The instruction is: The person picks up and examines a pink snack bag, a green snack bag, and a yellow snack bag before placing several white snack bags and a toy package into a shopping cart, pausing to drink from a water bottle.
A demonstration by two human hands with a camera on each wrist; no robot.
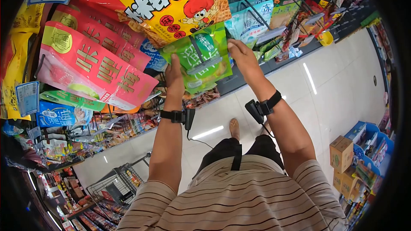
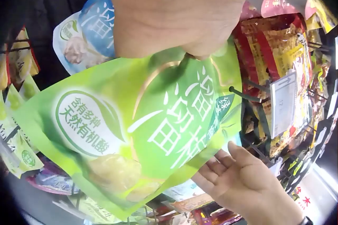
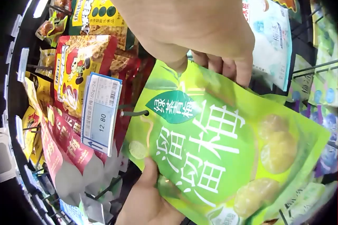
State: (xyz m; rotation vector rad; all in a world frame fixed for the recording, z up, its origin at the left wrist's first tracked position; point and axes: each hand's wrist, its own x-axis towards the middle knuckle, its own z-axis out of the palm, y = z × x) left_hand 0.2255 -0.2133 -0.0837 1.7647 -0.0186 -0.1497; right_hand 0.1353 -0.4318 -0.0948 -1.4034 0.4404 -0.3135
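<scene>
**Shop aisle, crowded peg rack: a light hold on a slick pouch**

Head view: snack packs crowd the peg rack (image 1: 252, 15) above a pale floor (image 1: 342, 72). The left hand (image 1: 174, 75) grips the green pouch (image 1: 201, 60) by its left edge and the right hand (image 1: 243, 55) pinches its upper right corner, holding it against the rack.

Left wrist view: the glossy film looks slippery, so a loosened grip could drop it.

Right wrist view: a bare peg (image 3: 134, 113) and its price tag (image 3: 101, 111) sit just beside the pouch. A careless swing could snag them or knock nearby packs loose.
</scene>
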